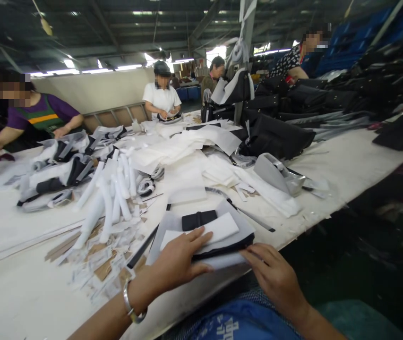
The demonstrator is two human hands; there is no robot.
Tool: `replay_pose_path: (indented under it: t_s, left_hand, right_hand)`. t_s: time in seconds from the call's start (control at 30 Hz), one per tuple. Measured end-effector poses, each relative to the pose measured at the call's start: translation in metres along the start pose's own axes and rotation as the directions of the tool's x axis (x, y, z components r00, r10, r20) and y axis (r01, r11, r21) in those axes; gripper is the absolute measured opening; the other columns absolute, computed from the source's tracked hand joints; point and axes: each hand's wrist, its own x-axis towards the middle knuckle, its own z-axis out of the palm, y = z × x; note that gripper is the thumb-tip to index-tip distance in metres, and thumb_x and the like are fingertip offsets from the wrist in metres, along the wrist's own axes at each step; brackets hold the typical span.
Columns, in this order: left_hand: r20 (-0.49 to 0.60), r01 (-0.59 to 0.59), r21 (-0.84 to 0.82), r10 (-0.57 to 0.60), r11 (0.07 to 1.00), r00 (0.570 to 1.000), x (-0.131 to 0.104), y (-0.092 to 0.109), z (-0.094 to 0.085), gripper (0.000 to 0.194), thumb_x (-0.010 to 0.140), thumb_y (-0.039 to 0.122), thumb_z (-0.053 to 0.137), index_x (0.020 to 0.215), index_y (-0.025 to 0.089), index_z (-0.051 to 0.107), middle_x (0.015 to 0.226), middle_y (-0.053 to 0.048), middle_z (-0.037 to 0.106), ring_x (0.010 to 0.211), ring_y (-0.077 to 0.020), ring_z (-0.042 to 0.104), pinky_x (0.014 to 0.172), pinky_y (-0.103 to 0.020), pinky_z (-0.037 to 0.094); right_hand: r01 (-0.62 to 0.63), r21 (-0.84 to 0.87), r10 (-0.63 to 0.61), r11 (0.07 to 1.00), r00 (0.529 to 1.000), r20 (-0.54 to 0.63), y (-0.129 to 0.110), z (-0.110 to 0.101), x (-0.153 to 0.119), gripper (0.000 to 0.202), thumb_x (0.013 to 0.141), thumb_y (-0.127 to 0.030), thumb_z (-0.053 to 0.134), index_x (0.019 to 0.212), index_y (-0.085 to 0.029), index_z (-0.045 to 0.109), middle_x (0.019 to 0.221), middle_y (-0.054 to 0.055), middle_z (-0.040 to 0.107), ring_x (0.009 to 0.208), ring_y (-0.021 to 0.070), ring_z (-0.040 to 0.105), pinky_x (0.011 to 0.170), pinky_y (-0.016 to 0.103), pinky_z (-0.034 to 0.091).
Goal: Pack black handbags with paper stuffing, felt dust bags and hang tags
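A black bag (247, 240), partly wrapped in white foam sheet, lies at the near table edge. On top are a folded white foam sheet (224, 228) and a black strap piece (194, 220). My left hand (183, 255) presses flat on the folded sheet, fingers stretched out, thumb at the bag's near edge; a silver bangle (127, 302) is on that wrist. At the bag's right corner my right hand (272, 269) pinches the edge between thumb and fingers. The wrapping hides most of the bag.
Left of the bag are white foam rolls (116, 189) and scattered paper tags (107, 267). White foam sheets (187, 174) pile up beyond it, with black bags (275, 132) farther right. Several people work around the table (20, 293). Its edge runs diagonally to my right.
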Motion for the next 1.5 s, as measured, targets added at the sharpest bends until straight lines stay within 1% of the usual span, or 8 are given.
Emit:
replay_pose_path:
  t_s: [0.37,0.53,0.7,1.0,1.17,1.3,1.4,1.5]
  left_hand:
    - [-0.126,0.014,0.351,0.033,0.936,0.991,-0.009,0.008,0.055,0.054,0.094,0.016,0.053,0.146,0.024,0.039,0.150,-0.013,0.046,0.134,-0.0279,0.049,0.103,-0.051,0.049]
    - [-0.122,0.052,0.415,-0.001,0.908,0.993,-0.016,0.011,0.060,0.061,0.093,0.007,0.045,0.150,0.026,0.033,0.156,-0.009,0.037,0.140,-0.0271,0.041,0.108,-0.050,0.044]
    - [-0.151,0.088,0.510,-0.012,0.856,0.988,-0.007,0.031,0.065,0.052,0.095,0.009,0.037,0.146,0.019,0.040,0.159,-0.008,0.030,0.147,-0.0277,0.028,0.112,-0.055,0.036]
    - [-0.387,0.147,0.551,0.095,0.821,0.917,0.015,0.033,0.094,0.043,0.097,0.022,0.042,0.139,0.021,0.052,0.145,-0.009,0.053,0.134,-0.0270,0.047,0.109,-0.050,0.038]
    - [-0.467,0.158,0.504,0.114,0.849,0.877,0.010,0.017,0.114,0.050,0.098,0.032,0.042,0.149,0.030,0.040,0.145,-0.007,0.052,0.134,-0.0260,0.048,0.112,-0.047,0.034]
    - [-0.515,0.169,0.484,0.123,0.859,0.848,0.013,0.011,0.120,0.052,0.098,0.032,0.044,0.150,0.036,0.036,0.138,-0.005,0.060,0.126,-0.0240,0.056,0.109,-0.044,0.038]
    - [-0.558,0.176,0.491,0.152,0.853,0.816,0.017,0.009,0.120,0.052,0.098,0.034,0.045,0.149,0.037,0.036,0.132,-0.004,0.065,0.121,-0.0224,0.061,0.104,-0.040,0.042]
    - [-0.602,0.191,0.507,0.186,0.841,0.777,0.020,0.006,0.121,0.054,0.097,0.029,0.046,0.149,0.038,0.036,0.128,-0.004,0.067,0.115,-0.0215,0.065,0.103,-0.039,0.044]
  right_hand:
    - [0.064,0.015,-0.062,0.998,0.993,-0.102,0.010,0.000,0.010,0.034,0.092,-0.010,0.061,0.122,-0.026,0.059,0.107,0.007,0.065,0.108,0.0232,0.062,0.098,0.042,0.052]
    - [0.276,-0.094,-0.262,0.956,0.954,0.144,0.012,-0.006,0.042,0.055,0.094,-0.011,0.057,0.145,-0.026,0.045,0.147,0.010,0.050,0.143,0.0317,0.033,0.117,0.062,0.025]
    - [0.326,0.042,-0.328,0.944,0.930,0.164,0.029,0.021,0.045,0.047,0.096,-0.006,0.043,0.139,-0.022,0.054,0.136,0.006,0.061,0.133,0.0226,0.050,0.116,0.051,0.036]
    - [0.281,0.046,-0.283,0.959,0.958,0.047,0.027,0.024,0.035,0.046,0.096,-0.005,0.044,0.136,-0.021,0.056,0.131,0.005,0.065,0.130,0.0229,0.053,0.112,0.050,0.042]
    - [-0.069,0.209,0.097,0.975,0.987,-0.127,0.030,0.010,0.002,0.034,0.095,-0.019,0.055,0.126,-0.026,0.064,0.128,0.006,0.067,0.123,0.0241,0.060,0.107,0.041,0.050]
    - [-0.598,0.521,0.661,0.609,0.746,0.084,0.036,0.023,-0.029,0.038,0.097,-0.043,0.051,0.128,-0.024,0.063,0.129,0.011,0.066,0.114,0.0263,0.066,0.096,0.037,0.057]
    - [-0.718,0.588,0.688,0.373,0.639,0.344,0.038,0.033,-0.022,0.057,0.091,-0.055,0.053,0.135,-0.019,0.058,0.129,0.013,0.066,0.118,0.0297,0.063,0.099,0.041,0.053]
    - [-0.733,0.541,0.608,0.411,0.663,0.436,0.038,0.029,0.004,0.062,0.087,-0.059,0.054,0.133,-0.018,0.060,0.119,0.013,0.070,0.109,0.0315,0.067,0.095,0.042,0.053]
